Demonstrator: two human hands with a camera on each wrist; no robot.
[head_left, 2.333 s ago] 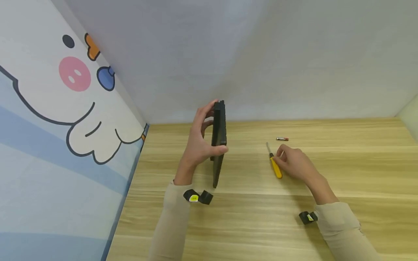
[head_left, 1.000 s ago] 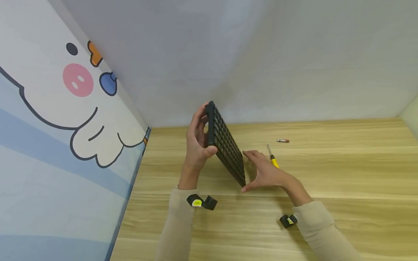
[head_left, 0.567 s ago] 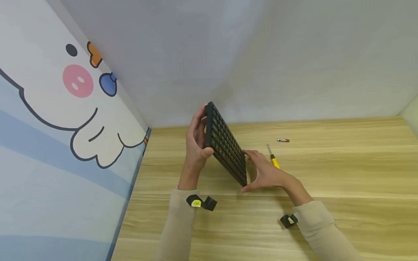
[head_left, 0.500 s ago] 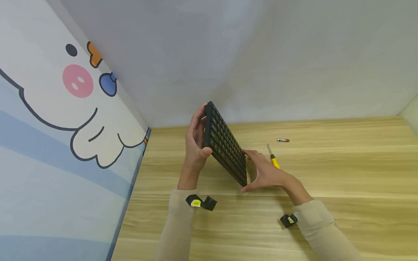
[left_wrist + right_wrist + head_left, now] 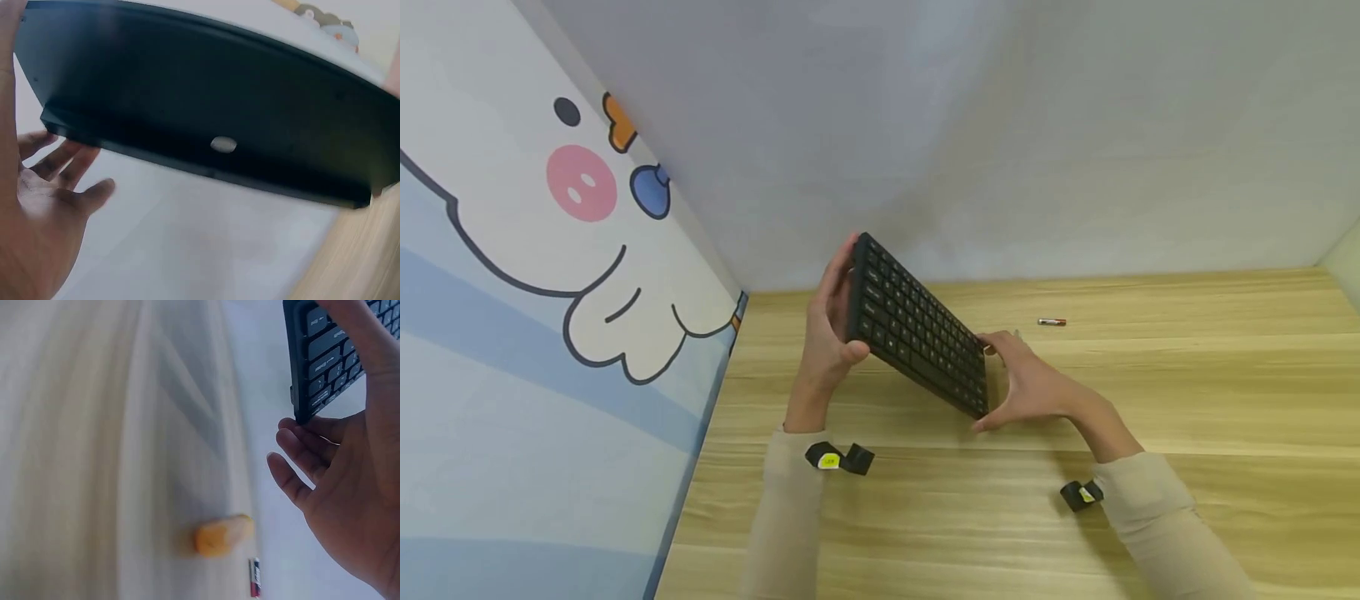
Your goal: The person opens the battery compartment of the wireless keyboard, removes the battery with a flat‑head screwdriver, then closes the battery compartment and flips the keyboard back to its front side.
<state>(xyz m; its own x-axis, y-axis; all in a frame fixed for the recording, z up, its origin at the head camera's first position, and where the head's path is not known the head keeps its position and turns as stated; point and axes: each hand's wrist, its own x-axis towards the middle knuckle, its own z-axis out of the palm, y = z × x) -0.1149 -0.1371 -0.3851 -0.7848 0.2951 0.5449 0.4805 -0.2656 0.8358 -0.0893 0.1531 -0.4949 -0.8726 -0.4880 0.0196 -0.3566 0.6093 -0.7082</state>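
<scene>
A black keyboard [image 5: 921, 329] is held up over the table, tilted with its keys towards the head camera and its right end lower. My left hand [image 5: 826, 346] grips the left end, thumb at the near edge and fingers at the far edge. At the other end, my right hand [image 5: 1037, 387] spans the corners between thumb and fingers. The left wrist view shows the keyboard's dark underside [image 5: 187, 87], with a small pale oval on it and a raised ridge along one edge. In the right wrist view, fingertips of the right hand [image 5: 350, 481] touch a keyboard corner.
A small battery [image 5: 1052, 322] lies on the wooden table [image 5: 940, 517] towards the back. The screwdriver is mostly hidden behind the right hand in the head view; its yellow handle [image 5: 219, 536] shows blurred in the right wrist view. A cartoon-printed panel [image 5: 512, 350] stands at the left.
The keyboard has turned from edge-on to showing its keys. My right hand has left the screwdriver's side and taken the keyboard's right end. Lately the left hand has shifted left.
</scene>
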